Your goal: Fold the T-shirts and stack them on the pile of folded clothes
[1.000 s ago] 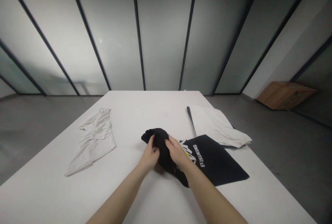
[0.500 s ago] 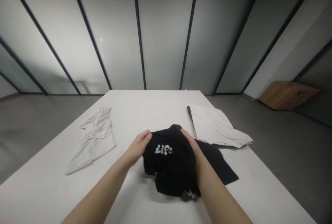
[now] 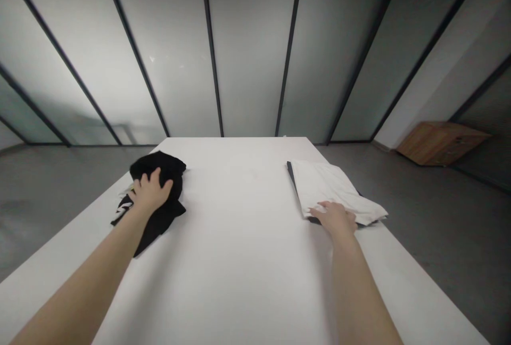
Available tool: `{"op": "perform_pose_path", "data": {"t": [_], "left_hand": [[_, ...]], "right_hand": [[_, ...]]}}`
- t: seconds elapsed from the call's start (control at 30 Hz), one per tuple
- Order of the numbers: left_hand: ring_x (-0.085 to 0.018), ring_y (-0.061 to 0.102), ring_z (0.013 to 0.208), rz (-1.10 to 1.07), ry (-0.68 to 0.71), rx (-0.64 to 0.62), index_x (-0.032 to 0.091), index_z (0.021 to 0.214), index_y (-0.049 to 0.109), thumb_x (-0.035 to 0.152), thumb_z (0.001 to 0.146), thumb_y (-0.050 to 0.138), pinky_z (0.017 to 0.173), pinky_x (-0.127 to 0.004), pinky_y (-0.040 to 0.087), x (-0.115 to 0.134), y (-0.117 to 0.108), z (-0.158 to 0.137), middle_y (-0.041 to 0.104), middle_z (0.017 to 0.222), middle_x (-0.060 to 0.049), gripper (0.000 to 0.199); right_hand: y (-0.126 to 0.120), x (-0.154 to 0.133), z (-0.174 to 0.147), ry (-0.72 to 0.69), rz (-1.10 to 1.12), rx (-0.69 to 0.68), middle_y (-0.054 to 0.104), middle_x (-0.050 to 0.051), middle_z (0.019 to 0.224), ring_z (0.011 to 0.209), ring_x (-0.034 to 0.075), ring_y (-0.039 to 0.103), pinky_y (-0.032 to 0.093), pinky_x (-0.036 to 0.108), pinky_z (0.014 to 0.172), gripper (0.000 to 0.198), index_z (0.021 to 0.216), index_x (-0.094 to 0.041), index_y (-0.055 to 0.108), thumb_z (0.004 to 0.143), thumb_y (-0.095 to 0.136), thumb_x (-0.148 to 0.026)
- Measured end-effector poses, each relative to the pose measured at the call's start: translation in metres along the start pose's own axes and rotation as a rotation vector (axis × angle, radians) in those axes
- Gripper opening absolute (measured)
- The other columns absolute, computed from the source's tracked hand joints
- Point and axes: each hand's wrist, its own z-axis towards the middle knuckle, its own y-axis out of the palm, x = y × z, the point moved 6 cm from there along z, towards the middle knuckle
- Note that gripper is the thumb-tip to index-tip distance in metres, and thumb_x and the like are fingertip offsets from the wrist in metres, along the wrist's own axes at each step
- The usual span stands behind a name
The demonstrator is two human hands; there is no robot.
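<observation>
A crumpled black garment (image 3: 170, 217) with a white print lies at the table's left side, over the white garment there, which is almost wholly hidden. My left hand (image 3: 149, 191) rests on the black cloth with its fingers spread. On the right lies a folded white garment (image 3: 325, 180) with dark cloth (image 3: 291, 172) showing under its edges. My right hand (image 3: 334, 217) touches the white garment's near edge, fingers stretched out and apart.
Both piles lie on a long white table (image 3: 239, 260). Frosted glass panels (image 3: 251, 52) with dark frames stand beyond its far end. A wooden cabinet (image 3: 441, 144) is on the grey floor at the right.
The black garment has gone from between both hands at the middle to the left, onto the white garment. My hands have parted, the right one reaching the folded white garment.
</observation>
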Motion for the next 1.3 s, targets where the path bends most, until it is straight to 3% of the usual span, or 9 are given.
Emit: {"op": "perform_pose_path", "data": {"t": [0.13, 0.3, 0.37, 0.53, 0.63, 0.8, 1.0, 1.17, 1.3], "left_hand": [[-0.049, 0.035, 0.152, 0.161, 0.075, -0.170, 0.013, 0.143, 0.062, 0.041, 0.098, 0.049, 0.117, -0.074, 0.026, -0.018, 0.076, -0.061, 0.045, 0.161, -0.028, 0.055], [-0.043, 0.046, 0.146, -0.041, 0.256, -0.164, 0.019, 0.122, 0.073, 0.037, 0.095, 0.051, 0.117, -0.064, 0.036, 0.015, 0.075, -0.096, 0.060, 0.149, -0.020, 0.040], [-0.036, 0.061, 0.128, -0.277, 0.399, -0.290, 0.021, 0.116, 0.074, 0.041, 0.094, 0.053, 0.111, -0.052, 0.047, 0.053, 0.064, -0.122, 0.070, 0.133, -0.016, 0.036], [-0.028, 0.070, 0.103, -0.796, 0.500, -0.819, 0.025, 0.130, 0.069, 0.048, 0.086, 0.075, 0.086, -0.037, 0.057, 0.143, 0.057, -0.215, 0.076, 0.121, -0.010, 0.051], [-0.025, 0.070, 0.094, -1.067, 0.301, -0.795, 0.021, 0.126, 0.068, 0.042, 0.087, 0.070, 0.084, -0.037, 0.057, 0.157, 0.062, -0.232, 0.077, 0.111, -0.009, 0.045], [-0.027, 0.074, 0.089, -1.293, -0.096, -0.715, 0.017, 0.110, 0.071, 0.053, 0.089, 0.065, 0.082, -0.039, 0.059, 0.137, 0.067, -0.216, 0.078, 0.095, -0.009, 0.042], [-0.032, 0.078, 0.090, -1.362, -0.444, -0.600, 0.016, 0.115, 0.071, 0.070, 0.087, 0.064, 0.073, -0.040, 0.063, 0.106, 0.013, -0.172, 0.079, 0.091, -0.012, 0.061], [-0.037, 0.077, 0.098, -1.265, -0.456, -0.444, 0.021, 0.126, 0.071, 0.070, 0.087, 0.060, 0.075, -0.047, 0.066, 0.064, -0.063, -0.130, 0.080, 0.096, -0.010, 0.064], [-0.043, 0.072, 0.112, -1.188, -0.329, -0.340, 0.020, 0.135, 0.068, 0.080, 0.089, 0.050, 0.080, -0.057, 0.065, 0.050, -0.114, -0.115, 0.080, 0.106, -0.010, 0.078]], "right_hand": [[-0.010, -0.014, -0.005, 0.020, 0.004, 0.127, 0.072, 0.022, 0.113, 0.110, 0.046, 0.059, 0.042, 0.063, 0.090, 0.035, 0.097, -0.024, 0.082, 0.085, 0.064, -0.051], [-0.027, -0.075, -0.031, -0.333, 0.351, 0.256, 0.074, 0.016, 0.099, 0.098, 0.033, 0.063, 0.046, 0.045, 0.092, 0.044, 0.105, -0.017, 0.072, 0.097, 0.046, -0.052], [-0.025, -0.103, -0.052, -0.449, 0.560, 0.140, 0.074, 0.010, 0.093, 0.088, 0.027, 0.064, 0.048, 0.037, 0.083, 0.043, 0.103, -0.020, 0.070, 0.097, 0.050, -0.058], [0.007, -0.166, -0.127, -0.590, 0.969, -0.476, 0.068, 0.001, 0.083, 0.072, 0.018, 0.060, 0.048, 0.029, 0.067, 0.036, 0.098, -0.023, 0.068, 0.097, 0.061, -0.058], [0.016, -0.182, -0.159, -0.625, 1.093, -0.761, 0.071, 0.002, 0.095, 0.081, 0.019, 0.065, 0.051, 0.031, 0.073, 0.035, 0.109, -0.024, 0.067, 0.093, 0.071, -0.055], [0.005, -0.182, -0.164, -0.810, 0.839, -0.719, 0.065, 0.007, 0.132, 0.119, 0.029, 0.060, 0.048, 0.041, 0.102, 0.085, 0.140, -0.029, 0.060, 0.065, 0.098, -0.043], [0.004, -0.185, -0.160, -1.016, 0.516, -0.574, 0.071, 0.005, 0.107, 0.101, 0.026, 0.063, 0.048, 0.037, 0.091, 0.035, 0.106, -0.027, 0.075, 0.077, 0.064, -0.008], [-0.025, -0.163, -0.118, -0.778, 0.616, -0.164, 0.074, 0.007, 0.114, 0.110, 0.027, 0.065, 0.047, 0.039, 0.098, 0.042, 0.114, -0.025, 0.074, 0.082, 0.051, -0.012], [-0.031, -0.144, -0.100, -0.575, 0.639, -0.078, 0.076, 0.007, 0.098, 0.089, 0.026, 0.068, 0.048, 0.035, 0.081, 0.030, 0.109, -0.024, 0.073, 0.096, 0.046, -0.028]]}}
